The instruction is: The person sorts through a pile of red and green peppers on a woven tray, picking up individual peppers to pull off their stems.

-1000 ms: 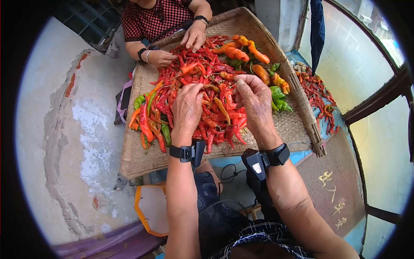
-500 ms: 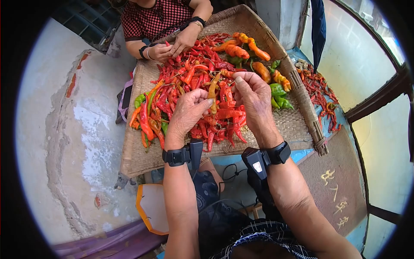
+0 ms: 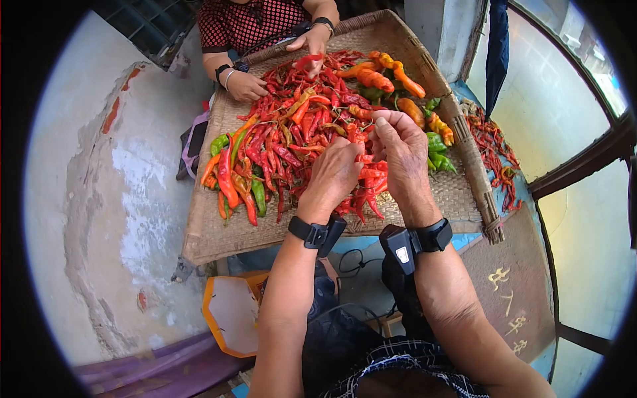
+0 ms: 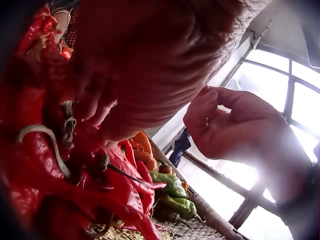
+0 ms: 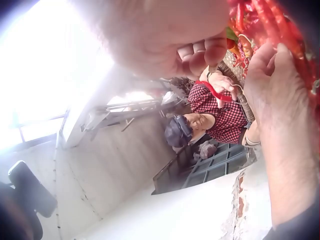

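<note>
Red chili peppers lie heaped on a woven tray. My left hand reaches down into the near right part of the heap, its thumb and fingertips pinching at a red chili pepper; its grip is partly hidden by the hand in the head view. Just to its right, my right hand is held above the peppers, fingers curled and thumb against the index finger. No pepper shows in it. An orange pepper lies beyond its fingertips.
Across the tray, another person's hand holds up a red pepper. Large orange peppers and green peppers lie at the tray's right side. More red peppers are spread by the window. An orange-rimmed container stands below.
My left hand held a brownish-orange pepper half a second ago; now it is out of that hand, which has moved right. My right hand keeps its pose. The other person's hand has raised a red pepper.
</note>
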The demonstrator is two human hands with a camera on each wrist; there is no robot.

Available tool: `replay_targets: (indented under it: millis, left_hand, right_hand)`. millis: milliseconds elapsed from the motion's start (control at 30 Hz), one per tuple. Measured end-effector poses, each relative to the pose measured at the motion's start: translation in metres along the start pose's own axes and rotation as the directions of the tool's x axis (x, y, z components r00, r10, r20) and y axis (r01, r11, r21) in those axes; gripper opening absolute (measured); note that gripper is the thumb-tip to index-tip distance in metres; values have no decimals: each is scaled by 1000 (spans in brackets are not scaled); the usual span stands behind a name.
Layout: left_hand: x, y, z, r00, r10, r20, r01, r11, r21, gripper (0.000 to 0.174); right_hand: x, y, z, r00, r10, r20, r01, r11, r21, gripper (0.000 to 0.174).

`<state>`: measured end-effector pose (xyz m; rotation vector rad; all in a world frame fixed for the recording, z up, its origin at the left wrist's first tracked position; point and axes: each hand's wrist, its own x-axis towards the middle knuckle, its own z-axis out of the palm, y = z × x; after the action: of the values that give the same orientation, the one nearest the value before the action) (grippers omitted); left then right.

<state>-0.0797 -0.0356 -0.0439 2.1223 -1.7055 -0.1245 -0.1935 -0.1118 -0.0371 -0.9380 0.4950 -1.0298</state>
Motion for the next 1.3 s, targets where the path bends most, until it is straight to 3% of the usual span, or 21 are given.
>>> replay_targets:
  millis: [167,233,300,367,433,500,533,567,600,633,700,733,800,833,933,1000,1033,1133,1200,1233,1300]
  left_hand:
    - [0,7,-15,1000,19,-22,-20,999,-36,15]
    - [4,8,-32,985,-162,66,174,883,-436,10]
    - [8,-2,-41,987,-162,21,142,789,-598,9]
    - [8,-8,-52,950,-312,1,207,629,-749,13]
    - [15,-17,-48,833,-483,-268,9,497,-868,33]
    - [19,-28,-43,711,-485,-509,75,772,-632,39]
    - [16,-30,-44,712,-485,-509,74,772,-631,39]
    - [9,-32,-44,845,-428,-321,207,815,-542,37]
    - [2,-30,-45,919,-382,-101,309,855,-417,35]
    - [-2,-28,-36,951,-309,21,288,858,-425,27]
    - [-9,-15,-22,999,-42,16,42,999,-27,20]
    - [-12,-14,-13,999,-42,15,42,999,-27,20]
    - [-15,-14,-1,993,97,-73,-79,973,215,15]
    - [-15,-14,-1,992,98,-73,-80,973,216,15]
    - [-9,-8,-17,985,107,-131,-93,989,111,11]
    - [-7,-2,-32,969,-204,-139,168,958,-232,11]
    - [-6,-6,-34,951,-269,-152,183,888,-423,14]
    - [-9,-7,-56,931,-362,-46,273,774,-571,14]
    - [-12,-6,-69,911,-303,281,414,672,-614,16]
    - [-11,-12,-66,910,-303,282,414,672,-614,16]
    - [-4,-27,-57,933,-359,-20,155,452,-878,25]
  right_hand:
    - [-2,-2,-2,1000,-17,-23,17,1000,-2,14]
    - [-2,-3,-1,998,-40,-47,40,999,9,13]
    - [-1,-3,0,998,-32,-53,32,999,6,13]
    - [-1,-2,1,998,-25,-57,25,1000,3,13]
    - [-2,-1,1,999,-40,-25,40,999,13,13]
    - [-2,-1,0,999,-29,-22,29,1000,5,13]
    - [-2,-1,-1,1000,-14,-21,14,1000,0,13]
    - [-2,-1,-1,1000,-12,-23,12,1000,0,13]
    - [-2,-1,-2,1000,-17,-21,17,1000,-3,13]
    - [-1,-1,-1,1000,-24,-17,24,1000,-5,13]
    - [-1,0,0,1000,-20,-15,20,1000,7,13]
    - [-1,1,0,1000,-14,-14,14,1000,17,13]
    - [-2,1,1,1000,-19,-21,19,1000,7,13]
    - [-3,1,1,999,-24,-27,24,1000,-2,13]
    - [-3,-2,-1,1000,-8,-16,8,1000,14,13]
    - [-1,-2,0,1000,-15,-19,15,1000,1,13]
    - [-2,-1,0,1000,-19,-20,19,1000,-11,14]
    - [-3,-1,2,1000,8,4,-8,1000,3,13]
    - [-2,0,2,1000,3,3,-3,1000,-4,13]
    - [-2,0,2,1000,-2,3,2,1000,-11,13]
    - [-3,-2,2,1000,8,8,-8,1000,-6,13]
